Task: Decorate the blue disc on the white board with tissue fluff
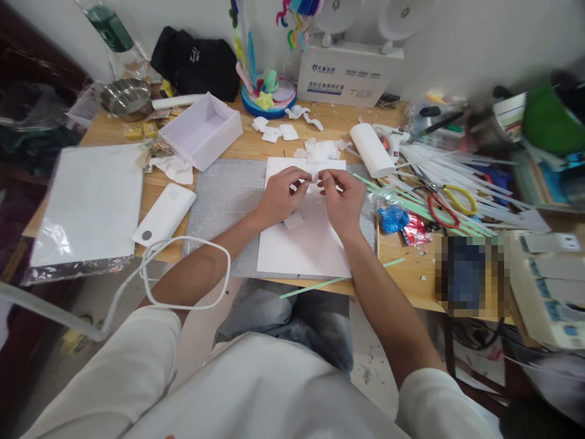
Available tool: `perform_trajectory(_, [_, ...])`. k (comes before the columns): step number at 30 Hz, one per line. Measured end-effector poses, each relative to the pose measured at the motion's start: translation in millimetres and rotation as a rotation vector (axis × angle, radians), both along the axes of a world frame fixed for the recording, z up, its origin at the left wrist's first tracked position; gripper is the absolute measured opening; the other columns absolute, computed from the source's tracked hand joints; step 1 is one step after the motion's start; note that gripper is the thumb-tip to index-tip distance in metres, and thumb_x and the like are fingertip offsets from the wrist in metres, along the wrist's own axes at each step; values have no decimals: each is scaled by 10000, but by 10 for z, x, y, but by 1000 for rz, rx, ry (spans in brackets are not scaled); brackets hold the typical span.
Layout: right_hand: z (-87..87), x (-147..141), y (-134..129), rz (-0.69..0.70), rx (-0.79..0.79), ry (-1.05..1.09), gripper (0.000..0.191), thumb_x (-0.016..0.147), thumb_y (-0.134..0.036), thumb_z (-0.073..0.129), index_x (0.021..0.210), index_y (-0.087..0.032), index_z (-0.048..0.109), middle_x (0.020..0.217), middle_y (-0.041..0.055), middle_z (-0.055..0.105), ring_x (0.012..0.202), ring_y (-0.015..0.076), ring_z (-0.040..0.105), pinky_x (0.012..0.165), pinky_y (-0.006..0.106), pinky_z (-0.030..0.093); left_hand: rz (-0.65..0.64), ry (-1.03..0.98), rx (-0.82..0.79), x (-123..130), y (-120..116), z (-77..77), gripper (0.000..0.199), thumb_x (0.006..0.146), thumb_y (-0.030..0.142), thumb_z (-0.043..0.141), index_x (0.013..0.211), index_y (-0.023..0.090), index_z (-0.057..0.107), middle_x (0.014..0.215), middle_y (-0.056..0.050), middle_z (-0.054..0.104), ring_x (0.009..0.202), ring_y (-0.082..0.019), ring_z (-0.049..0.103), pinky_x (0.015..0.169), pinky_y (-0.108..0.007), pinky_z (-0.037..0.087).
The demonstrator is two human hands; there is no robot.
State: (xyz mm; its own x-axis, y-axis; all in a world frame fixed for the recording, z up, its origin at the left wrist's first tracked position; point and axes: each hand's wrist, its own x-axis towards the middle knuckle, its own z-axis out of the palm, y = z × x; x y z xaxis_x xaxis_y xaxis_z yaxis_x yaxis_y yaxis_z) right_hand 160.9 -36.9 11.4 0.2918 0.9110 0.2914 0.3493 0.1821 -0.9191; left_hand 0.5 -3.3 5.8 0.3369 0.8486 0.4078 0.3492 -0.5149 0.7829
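My left hand [284, 194] and my right hand [343, 198] meet over a white paper sheet [301, 253], fingertips curled in. Between them they pinch a small white piece [315, 178], mostly covered by the fingers, so its kind is unclear. Below my left hand lies a small pale square [294, 221] on the sheet. The sheet rests on a grey cutting mat [223, 201]. Just beyond the fingertips is a heap of torn white tissue [323, 150], and several white squares [287, 132] lie farther back.
Left are a power bank [165, 213], a lilac box [205, 131] and a bagged white sheet pack [89, 204]. Right are a white roll [372, 149], a glue gun [393, 140], scissors [441, 204], pale strips [470, 177] and small bags [393, 218]. A green strip [311, 288] crosses the front edge.
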Motion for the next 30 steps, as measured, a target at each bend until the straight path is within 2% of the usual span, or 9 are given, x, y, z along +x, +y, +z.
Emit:
perform_trajectory(6, [78, -33, -32, 88, -1, -44, 273, 797, -444, 810, 970, -234, 787, 977, 48, 791, 832, 169, 727, 702, 314, 621, -27, 12, 22, -10, 13, -21, 192, 934, 80, 620, 1009, 197, 753, 1061, -70, 762, 907, -145, 697, 674, -210, 545])
perform_trajectory(9, [55, -29, -23, 95, 2, -30, 225, 819, -424, 788, 951, -243, 796, 971, 44, 791, 837, 168, 727, 708, 317, 625, -41, -6, 21, -9, 9, -17, 205, 943, 83, 623, 1015, 204, 772, 1072, -71, 770, 955, -149, 707, 684, -205, 547])
perform_trajectory(13, [-17, -9, 31, 39, -18, 106, 266, 876, -493, 723, 905, -237, 786, 845, 22, 777, 763, 157, 716, 681, 314, 614, -12, -14, -18, 3, 2, 3, 144, 986, 177, 657, 1018, 212, 793, 1067, -75, 772, 946, -148, 708, 696, -210, 550])
perform_trajectory(16, [-58, -3, 84, -7, -24, 249, 260, 842, -485, 753, 861, -225, 752, 741, -8, 725, 708, 143, 707, 644, 287, 590, 11, -31, -36, 5, 7, 10, 131, 979, 175, 679, 1008, 207, 802, 1044, -73, 773, 899, -136, 703, 703, -213, 552])
perform_trajectory(20, [-17, -8, 126, -16, -79, 317, 247, 839, -461, 748, 810, -220, 703, 719, -27, 687, 702, 117, 693, 616, 239, 546, 49, -84, -58, 0, 24, 5, 122, 958, 154, 700, 1010, 200, 800, 1034, -62, 776, 851, -123, 699, 695, -209, 550])
perform_trajectory(25, [148, 64, 263, -34, -151, 265, 167, 841, -371, 742, 809, -217, 685, 738, -33, 676, 705, 102, 680, 601, 217, 511, 62, -140, -68, -5, 36, 0, 129, 945, 136, 697, 995, 199, 798, 1028, -58, 779, 825, -119, 699, 689, -211, 550])
perform_trajectory(30, [241, 246, 652, -94, -229, 39, 81, 853, -234, 704, 786, -189, 713, 675, -17, 650, 603, 105, 583, 595, 264, 469, 79, -148, -71, -2, 31, 2, 98, 957, 164, 693, 956, 201, 783, 994, -47, 776, 803, -113, 695, 667, -202, 542])
